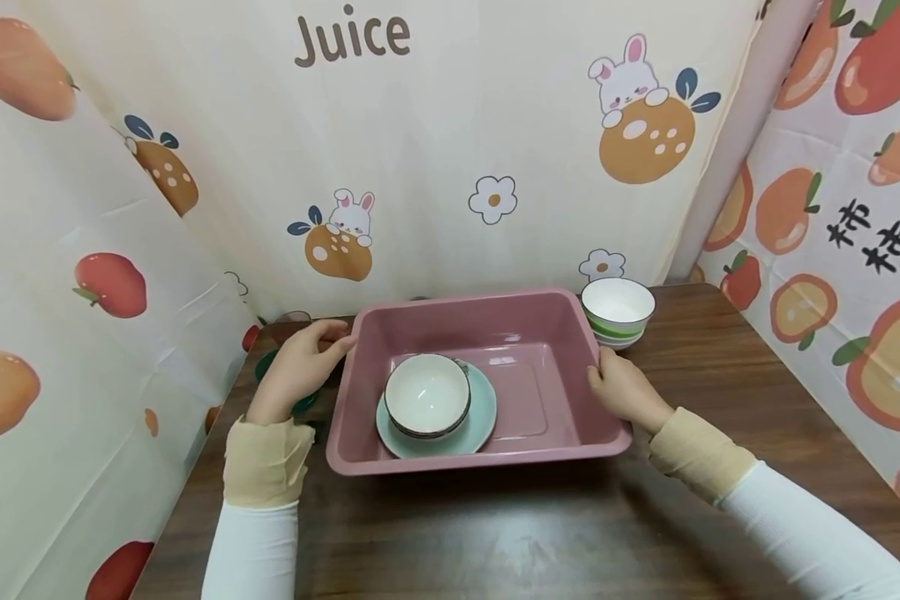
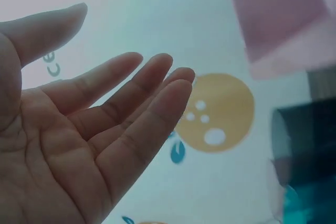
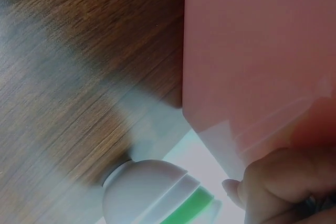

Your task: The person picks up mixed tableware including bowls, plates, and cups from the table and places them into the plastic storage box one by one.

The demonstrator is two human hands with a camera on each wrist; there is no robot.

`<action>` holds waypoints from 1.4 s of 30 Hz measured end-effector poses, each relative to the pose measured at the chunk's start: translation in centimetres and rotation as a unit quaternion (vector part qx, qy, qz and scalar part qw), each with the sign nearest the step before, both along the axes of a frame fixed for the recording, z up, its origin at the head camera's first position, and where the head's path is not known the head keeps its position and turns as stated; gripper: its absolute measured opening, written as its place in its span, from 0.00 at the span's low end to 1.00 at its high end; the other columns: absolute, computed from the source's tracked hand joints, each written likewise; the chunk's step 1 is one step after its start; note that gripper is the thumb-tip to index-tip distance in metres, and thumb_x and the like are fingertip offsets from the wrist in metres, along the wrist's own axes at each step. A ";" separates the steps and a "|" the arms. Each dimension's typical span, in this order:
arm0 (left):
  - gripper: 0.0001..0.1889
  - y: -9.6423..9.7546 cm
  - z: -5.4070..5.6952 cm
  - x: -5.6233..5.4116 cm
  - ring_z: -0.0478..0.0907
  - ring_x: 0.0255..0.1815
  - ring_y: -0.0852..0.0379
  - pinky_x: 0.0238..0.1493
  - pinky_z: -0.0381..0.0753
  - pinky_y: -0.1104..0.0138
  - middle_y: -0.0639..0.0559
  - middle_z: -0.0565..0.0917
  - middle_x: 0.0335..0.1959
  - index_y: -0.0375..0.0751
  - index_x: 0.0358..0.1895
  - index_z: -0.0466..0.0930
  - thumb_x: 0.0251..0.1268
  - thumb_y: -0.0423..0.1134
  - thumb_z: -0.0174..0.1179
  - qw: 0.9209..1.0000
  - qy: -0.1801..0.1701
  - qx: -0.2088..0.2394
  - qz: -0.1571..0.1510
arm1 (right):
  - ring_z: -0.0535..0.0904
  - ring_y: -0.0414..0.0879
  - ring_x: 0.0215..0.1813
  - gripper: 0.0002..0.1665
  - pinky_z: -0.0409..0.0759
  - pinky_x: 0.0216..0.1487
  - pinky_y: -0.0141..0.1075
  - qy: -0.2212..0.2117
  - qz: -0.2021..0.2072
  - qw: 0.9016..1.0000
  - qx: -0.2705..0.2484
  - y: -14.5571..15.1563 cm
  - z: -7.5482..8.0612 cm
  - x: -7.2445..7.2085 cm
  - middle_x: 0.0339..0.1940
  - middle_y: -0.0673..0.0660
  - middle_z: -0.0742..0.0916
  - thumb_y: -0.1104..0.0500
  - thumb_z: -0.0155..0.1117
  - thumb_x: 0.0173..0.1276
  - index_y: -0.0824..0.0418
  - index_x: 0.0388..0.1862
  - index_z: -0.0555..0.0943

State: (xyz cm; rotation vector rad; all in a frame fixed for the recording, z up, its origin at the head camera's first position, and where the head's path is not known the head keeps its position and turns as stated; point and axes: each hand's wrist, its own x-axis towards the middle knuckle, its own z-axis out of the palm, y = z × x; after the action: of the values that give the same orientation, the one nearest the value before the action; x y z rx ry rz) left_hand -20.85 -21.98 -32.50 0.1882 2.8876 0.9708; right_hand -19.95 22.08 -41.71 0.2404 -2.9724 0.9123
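Observation:
A pink plastic basin (image 1: 528, 392) stands at the middle of the table, between the two hands. Inside, on its left side, lies a pale blue plate (image 1: 483, 417) bearing a small stack of white, dark-rimmed bowls (image 1: 427, 395). My right hand (image 1: 624, 388) grips the basin's right rim, fingers curled at its outer side in the right wrist view. At the left rim is my left hand (image 1: 300, 367), its fingertips close to the edge. The left wrist view shows that palm bare, with thumb and fingers (image 2: 123, 150) loosely extended and apart from the basin (image 2: 278, 19).
White bowls with a green band (image 1: 618, 310) are stacked just beyond the basin's right back corner. Dark green items (image 1: 303, 403) and a clear glass rim (image 1: 297, 317) show partly behind the left hand. Patterned curtains (image 1: 450, 167) enclose the wooden table (image 1: 450, 542).

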 end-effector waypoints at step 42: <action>0.28 0.9 -10.0 1.9 0.76 0.56 0.39 0.59 0.75 0.45 0.31 0.76 0.61 0.32 0.71 0.60 0.68 0.34 0.49 0.993 -0.017 0.073 0.096 | 0.82 0.54 0.38 0.30 0.78 0.39 0.46 -0.006 -0.017 1.000 -0.009 2.7 3.2 -1.5 0.39 0.67 0.86 0.49 0.54 0.73 0.73 0.61 0.74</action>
State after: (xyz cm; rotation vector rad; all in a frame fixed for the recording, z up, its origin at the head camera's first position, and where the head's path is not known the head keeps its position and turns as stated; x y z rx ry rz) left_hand -18.95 -21.10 -42.49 -0.0980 2.8457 1.2047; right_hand -21.49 24.78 -38.51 0.1828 -2.9686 0.9389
